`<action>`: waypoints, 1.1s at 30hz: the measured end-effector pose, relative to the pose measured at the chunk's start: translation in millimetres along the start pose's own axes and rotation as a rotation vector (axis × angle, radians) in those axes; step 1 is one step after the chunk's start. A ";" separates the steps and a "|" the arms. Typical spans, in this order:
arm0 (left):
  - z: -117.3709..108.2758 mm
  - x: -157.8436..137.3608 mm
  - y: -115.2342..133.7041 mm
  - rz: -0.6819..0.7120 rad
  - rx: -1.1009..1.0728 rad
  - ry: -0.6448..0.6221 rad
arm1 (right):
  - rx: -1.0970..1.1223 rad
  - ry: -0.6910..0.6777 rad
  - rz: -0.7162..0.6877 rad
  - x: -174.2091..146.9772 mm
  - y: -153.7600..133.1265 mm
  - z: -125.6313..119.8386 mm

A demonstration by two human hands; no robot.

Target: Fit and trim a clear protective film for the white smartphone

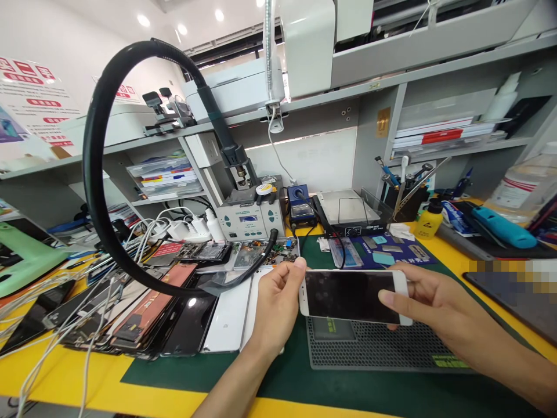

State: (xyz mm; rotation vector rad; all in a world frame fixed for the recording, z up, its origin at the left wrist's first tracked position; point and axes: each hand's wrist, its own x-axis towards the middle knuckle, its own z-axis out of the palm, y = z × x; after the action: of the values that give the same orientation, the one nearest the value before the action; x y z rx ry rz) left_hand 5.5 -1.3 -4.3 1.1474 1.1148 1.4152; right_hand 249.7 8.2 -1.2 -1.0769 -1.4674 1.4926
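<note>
A white-framed smartphone (343, 295) with a dark screen is held level above the green mat (296, 386). My left hand (278, 305) grips its left end, thumb at the upper left corner and fingers curled behind. Around the right end wraps my right hand (420, 296), its thumb lying on the front glass near the screen's edge. The fingers behind the phone are mostly hidden. Beneath the phone lies a dark perforated repair pad (369, 351), partly covered from view.
Several phones and phone parts, including a white phone (228, 316), lie left of my hands. A thick black hose (93, 162) loops over them from the hot-air station (252, 220). Loose white cables (87, 360) trail at far left. A yellow bottle (429, 220) stands at right.
</note>
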 end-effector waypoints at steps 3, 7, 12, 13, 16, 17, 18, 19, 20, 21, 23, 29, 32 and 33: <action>-2.9 -0.9 1.8 -0.024 -0.116 -0.073 | 0.045 -0.013 -0.025 2.0 4.9 -5.5; -2.7 -0.6 4.0 -0.022 -0.151 -0.118 | 0.083 -0.041 -0.044 3.8 7.3 -8.7; -1.1 0.3 2.2 -0.016 -0.135 -0.092 | 0.050 -0.023 -0.065 4.0 7.4 -7.8; -1.4 0.3 1.4 -0.012 -0.126 -0.088 | 0.039 -0.018 -0.069 3.8 7.4 -7.6; -2.6 0.6 -1.0 -0.001 -0.105 -0.071 | 0.021 0.000 -0.063 2.9 5.2 -6.3; -3.0 0.8 -1.5 0.002 -0.099 -0.066 | 0.016 0.010 -0.059 2.4 3.6 -5.2; -3.2 1.1 -1.8 0.005 -0.092 -0.061 | 0.006 0.021 -0.056 1.8 1.5 -3.9; -3.4 1.5 -2.0 0.007 -0.085 -0.056 | -0.007 0.032 -0.054 1.1 -0.7 -2.4; -3.6 1.9 -2.2 0.009 -0.078 -0.051 | -0.020 0.042 -0.051 0.3 -2.9 -0.8; -3.6 2.2 -2.3 0.011 -0.072 -0.046 | -0.031 0.048 -0.048 -0.5 -4.8 0.6; -3.5 2.8 -2.9 0.011 -0.060 -0.037 | -0.043 0.049 -0.042 -2.0 -7.4 2.8; -1.0 3.3 -6.6 -0.014 -0.043 -0.017 | -0.026 0.022 -0.040 -2.6 -7.0 3.7; 0.4 3.4 -6.3 -0.044 -0.051 -0.019 | -0.014 0.012 -0.029 -0.7 -4.5 2.0; 0.5 3.5 -5.7 -0.059 -0.064 -0.028 | -0.011 0.017 -0.026 0.2 -3.3 1.1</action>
State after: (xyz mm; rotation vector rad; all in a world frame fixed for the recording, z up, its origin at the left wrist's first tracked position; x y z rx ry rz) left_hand 6.4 2.9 -9.5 1.0770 1.0680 1.3754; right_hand 248.5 8.2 2.1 -1.0704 -1.4742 1.4551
